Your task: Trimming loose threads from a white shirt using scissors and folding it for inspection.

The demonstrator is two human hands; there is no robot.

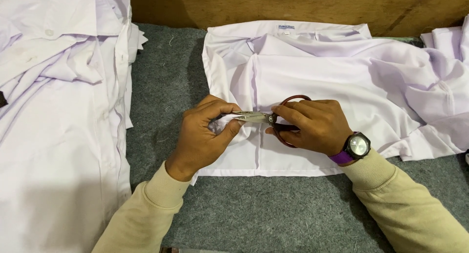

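Observation:
A white shirt (pixel 332 72) lies spread on the grey felt table (pixel 273 209), collar toward the far wooden wall. My left hand (pixel 202 135) pinches a bunched bit of the shirt's fabric near its front edge. My right hand (pixel 312 126) grips small scissors (pixel 266 118) with dark red handles. The metal blades point left and touch the pinched fabric beside my left fingers. A dark watch with a purple strap (pixel 355 147) sits on my right wrist. Both arms wear cream sleeves.
A pile of white shirts (pixel 58 111) covers the left side of the table. More white cloth (pixel 449 43) lies at the far right. A brown wooden board (pixel 293 6) runs along the back edge.

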